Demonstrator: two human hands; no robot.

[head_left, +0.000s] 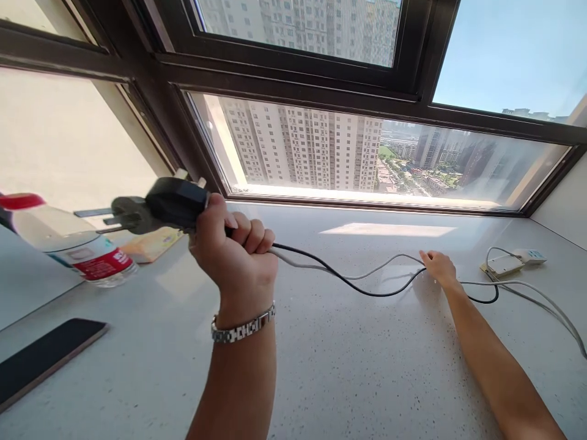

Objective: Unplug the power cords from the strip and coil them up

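left hand (241,253) grips plugs (177,201) (cables (378,295) reach right hand (439,267))

Left hand (238,250) grips black plug (177,203) and grey plug (135,215); right hand (439,267) on black cord (371,294), grey cord (362,278).

The black plug (177,201) looks like smooth, semi-matt plastic with bare metal pins (181,174); the black cord (373,294) and grey cord (367,277) look smooth and plastic-coated. The sill (339,360) is polished, stone-like, the bottle (50,231) clear, shiny plastic, the phone (50,354) smooth-faced, the bracelet (243,329) glossy metal, the window frame (293,74) satin-smooth
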